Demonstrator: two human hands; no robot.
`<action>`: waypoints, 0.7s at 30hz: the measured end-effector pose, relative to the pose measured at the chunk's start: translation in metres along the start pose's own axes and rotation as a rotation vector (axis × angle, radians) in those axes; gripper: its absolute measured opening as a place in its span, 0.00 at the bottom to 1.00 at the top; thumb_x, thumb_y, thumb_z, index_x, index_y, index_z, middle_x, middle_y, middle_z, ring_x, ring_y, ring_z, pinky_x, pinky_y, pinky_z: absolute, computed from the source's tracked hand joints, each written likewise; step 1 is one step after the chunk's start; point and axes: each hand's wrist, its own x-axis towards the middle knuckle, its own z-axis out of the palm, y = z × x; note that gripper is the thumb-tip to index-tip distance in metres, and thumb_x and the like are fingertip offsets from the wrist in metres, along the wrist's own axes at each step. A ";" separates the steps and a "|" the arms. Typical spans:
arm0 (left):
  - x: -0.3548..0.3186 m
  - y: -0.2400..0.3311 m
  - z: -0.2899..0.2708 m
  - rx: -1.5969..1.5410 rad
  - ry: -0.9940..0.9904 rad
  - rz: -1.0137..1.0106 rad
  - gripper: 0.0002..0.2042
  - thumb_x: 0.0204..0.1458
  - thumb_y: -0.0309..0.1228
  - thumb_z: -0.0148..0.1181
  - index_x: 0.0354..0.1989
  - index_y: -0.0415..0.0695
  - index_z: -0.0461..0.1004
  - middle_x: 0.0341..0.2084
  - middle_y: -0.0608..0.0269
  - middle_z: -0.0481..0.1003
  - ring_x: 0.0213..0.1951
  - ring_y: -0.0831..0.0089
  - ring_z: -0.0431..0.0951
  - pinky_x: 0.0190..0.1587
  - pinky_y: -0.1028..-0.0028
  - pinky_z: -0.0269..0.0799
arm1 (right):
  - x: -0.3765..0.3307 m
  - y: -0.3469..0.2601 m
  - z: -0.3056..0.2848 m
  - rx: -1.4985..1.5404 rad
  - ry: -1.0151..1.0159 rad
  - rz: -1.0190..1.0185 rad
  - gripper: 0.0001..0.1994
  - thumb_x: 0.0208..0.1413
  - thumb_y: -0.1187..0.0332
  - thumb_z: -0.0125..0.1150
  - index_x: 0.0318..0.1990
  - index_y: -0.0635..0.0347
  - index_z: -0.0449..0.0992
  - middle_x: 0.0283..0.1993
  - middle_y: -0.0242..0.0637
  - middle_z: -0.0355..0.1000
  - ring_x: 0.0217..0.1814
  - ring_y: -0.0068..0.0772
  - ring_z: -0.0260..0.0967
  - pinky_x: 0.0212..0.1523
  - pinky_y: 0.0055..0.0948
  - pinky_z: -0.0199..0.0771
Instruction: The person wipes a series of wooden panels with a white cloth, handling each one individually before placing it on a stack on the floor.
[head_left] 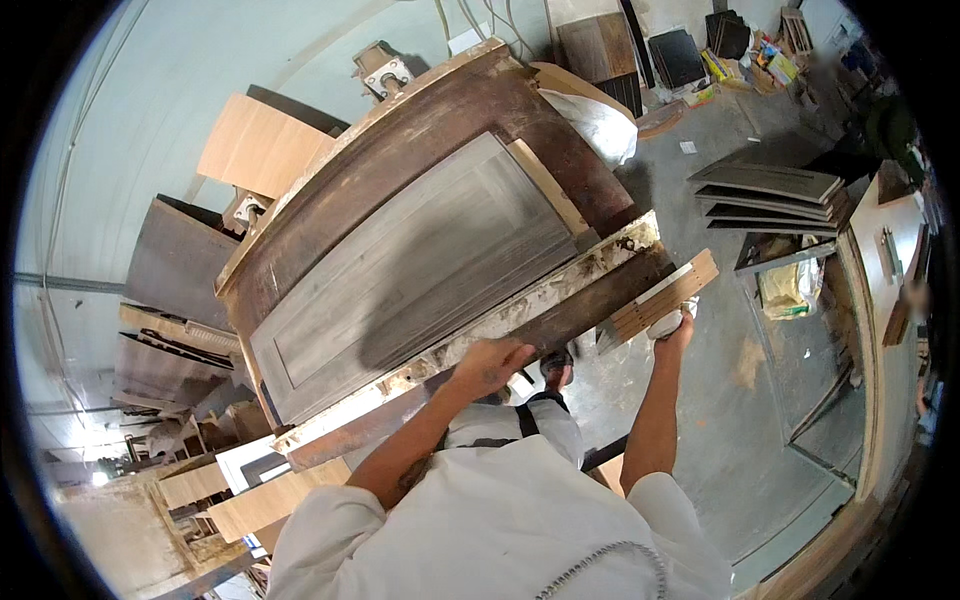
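1. Bright packets lie heaped on the floor beyond the counter; any lettering on them is too small for me to read from here.
2. A yellowish plastic bag sits below the stacked dark panels, off to the right; I can't make out what it holds.
3. The grey panel lies on the brown counter, in front of the person, with a wood strip along its right end.
4. The left hand is at the counter's near edge, fingers curled; whether it grips anything, I cannot tell.
5. The right hand is closed round a whitish wad, right by a wood block.
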 end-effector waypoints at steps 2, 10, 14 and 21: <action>0.010 0.002 0.026 -0.087 -0.041 0.081 0.11 0.56 0.39 0.52 0.33 0.46 0.76 0.29 0.55 0.77 0.31 0.52 0.76 0.33 0.58 0.70 | -0.003 -0.001 0.005 -0.040 0.072 -0.027 0.22 0.53 0.59 0.52 0.54 0.57 0.66 0.48 0.37 0.70 0.50 0.44 0.70 0.50 0.46 0.71; 0.027 0.021 0.086 -0.202 -0.088 0.525 0.48 0.44 0.46 0.67 0.67 0.33 0.46 0.63 0.37 0.55 0.62 0.44 0.58 0.63 0.57 0.56 | -0.228 -0.102 0.121 -0.190 -0.026 -0.230 0.26 0.54 0.55 0.56 0.56 0.60 0.66 0.50 0.39 0.71 0.50 0.40 0.70 0.49 0.40 0.72; -0.005 0.060 0.019 -0.572 -0.163 0.588 0.41 0.50 0.45 0.63 0.67 0.40 0.50 0.54 0.42 0.67 0.54 0.50 0.68 0.55 0.58 0.64 | -0.376 -0.117 0.246 -0.249 -0.218 -0.447 0.28 0.55 0.55 0.58 0.58 0.66 0.64 0.51 0.42 0.70 0.52 0.39 0.69 0.53 0.37 0.70; -0.084 -0.003 -0.097 -1.218 0.025 0.415 0.25 0.55 0.38 0.60 0.58 0.39 0.61 0.43 0.50 0.73 0.41 0.58 0.75 0.45 0.61 0.70 | -0.538 0.036 0.400 -0.475 -1.000 -0.875 0.30 0.49 0.68 0.65 0.61 0.62 0.64 0.56 0.48 0.66 0.55 0.40 0.67 0.52 0.40 0.72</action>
